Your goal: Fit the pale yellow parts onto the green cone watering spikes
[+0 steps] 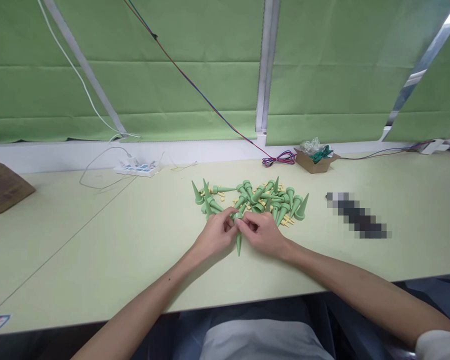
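Observation:
A green plastic watering spike (239, 245) points its tip toward me, with its wide capped end up between my hands. My left hand (219, 232) is closed on that wide end from the left, thumb and fingers pinching it. From the right, my right hand (264, 231) has its fingers curled and pressed at the same end. Whether a small part sits between those fingertips is hidden. Just beyond my hands lies a loose pile of similar green spikes (284, 211). Small yellow pieces (288, 220) are scattered among them, some showing at the pile's right front.
A small cardboard box (315, 164) with clear plastic and green material stands at the back right, beside a coiled red-blue cable (279, 159). A white power strip (137, 169) lies back left. A blurred dark object (358, 216) lies right; a brown item (3, 187) far left.

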{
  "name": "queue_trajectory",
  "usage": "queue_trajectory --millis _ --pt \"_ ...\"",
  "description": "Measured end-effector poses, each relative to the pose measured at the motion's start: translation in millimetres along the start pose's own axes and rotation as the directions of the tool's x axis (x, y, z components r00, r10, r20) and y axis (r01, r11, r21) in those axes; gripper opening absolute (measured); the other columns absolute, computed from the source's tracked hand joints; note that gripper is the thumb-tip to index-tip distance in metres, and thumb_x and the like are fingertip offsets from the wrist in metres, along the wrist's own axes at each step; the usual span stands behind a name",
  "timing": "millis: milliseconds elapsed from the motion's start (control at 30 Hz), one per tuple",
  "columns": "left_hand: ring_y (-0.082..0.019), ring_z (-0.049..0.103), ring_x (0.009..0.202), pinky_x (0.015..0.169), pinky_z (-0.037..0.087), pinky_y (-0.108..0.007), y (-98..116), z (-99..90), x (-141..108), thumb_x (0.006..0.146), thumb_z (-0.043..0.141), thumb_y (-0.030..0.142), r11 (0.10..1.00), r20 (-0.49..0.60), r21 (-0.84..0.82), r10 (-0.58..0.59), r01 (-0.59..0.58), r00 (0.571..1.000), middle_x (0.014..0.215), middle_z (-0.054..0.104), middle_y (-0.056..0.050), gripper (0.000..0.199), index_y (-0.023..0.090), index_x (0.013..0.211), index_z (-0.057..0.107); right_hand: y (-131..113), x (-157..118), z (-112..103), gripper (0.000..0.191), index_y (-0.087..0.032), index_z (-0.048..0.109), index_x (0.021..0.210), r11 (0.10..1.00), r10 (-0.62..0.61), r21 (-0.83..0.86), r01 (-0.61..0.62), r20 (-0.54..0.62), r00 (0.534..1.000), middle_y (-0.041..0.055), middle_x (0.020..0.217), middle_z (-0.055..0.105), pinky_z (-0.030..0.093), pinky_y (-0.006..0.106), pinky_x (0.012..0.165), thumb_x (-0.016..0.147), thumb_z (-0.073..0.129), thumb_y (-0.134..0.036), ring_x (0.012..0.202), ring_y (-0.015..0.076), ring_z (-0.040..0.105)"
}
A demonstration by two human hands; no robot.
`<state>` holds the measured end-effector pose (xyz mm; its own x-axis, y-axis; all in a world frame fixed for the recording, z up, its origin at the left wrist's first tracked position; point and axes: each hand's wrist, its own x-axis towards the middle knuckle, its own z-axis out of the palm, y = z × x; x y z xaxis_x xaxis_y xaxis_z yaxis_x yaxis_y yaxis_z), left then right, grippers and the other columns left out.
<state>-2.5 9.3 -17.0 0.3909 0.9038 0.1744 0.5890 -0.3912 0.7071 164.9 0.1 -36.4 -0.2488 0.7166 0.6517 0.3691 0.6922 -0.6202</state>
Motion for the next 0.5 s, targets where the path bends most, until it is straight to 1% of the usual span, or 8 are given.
queue_trajectory --millis 133,233,400,500 --pt "-0.013 0.054 0.057 0.055 0.037 -0.024 0.7 1.4 -2.5 0.081 0.049 0.014 0.999 0.010 0.011 0.045 -0.045 0.999 0.067 0.066 0.000 0.039 0.014 0.117 0.064 0.1 -1.9 0.6 0.036 -0.020 0.034 0.060 0.999 -0.048 0.020 0.048 0.022 0.999 -0.0069 0.049 0.033 0.026 0.022 0.046 0.091 0.052 -0.022 0.045 0.0069 0.029" --pt "-0.013 0.053 0.057 0.055 0.037 -0.023 3.3 2.0 -4.0 0.078 0.046 0.008 0.997 0.025 0.025 0.078 -0.078 0.997 0.069 0.068 0.000 0.038 0.015 0.109 0.067 -0.2 -2.1 0.3 0.035 -0.020 0.034 0.061 0.998 -0.052 0.023 0.051 0.028 0.998 -0.0068 0.049 0.034 0.026 0.022 0.046 0.091 0.052 -0.022 0.045 0.0069 0.030" --pt "-0.013 0.050 0.056 0.054 0.034 -0.023 4.2 3.2 -4.7 0.080 0.043 0.008 0.991 0.047 0.070 0.112 -0.115 0.993 0.067 0.065 0.000 0.027 0.017 0.090 0.067 -1.3 -1.9 0.2 0.035 -0.020 0.034 0.061 0.998 -0.060 0.018 0.059 0.032 0.998 -0.0068 0.049 0.034 0.027 0.022 0.047 0.091 0.051 -0.021 0.045 0.0069 0.031" --pt "-0.012 0.050 0.055 0.053 0.033 -0.023 2.0 4.4 -4.7 0.082 0.042 0.009 0.990 0.044 0.076 0.113 -0.117 0.993 0.066 0.064 0.001 0.024 0.018 0.087 0.063 -1.4 -1.7 0.4 0.036 -0.020 0.033 0.061 0.997 -0.069 0.021 0.068 0.030 0.997 -0.0070 0.048 0.033 0.027 0.022 0.047 0.092 0.051 -0.021 0.045 0.0068 0.031"
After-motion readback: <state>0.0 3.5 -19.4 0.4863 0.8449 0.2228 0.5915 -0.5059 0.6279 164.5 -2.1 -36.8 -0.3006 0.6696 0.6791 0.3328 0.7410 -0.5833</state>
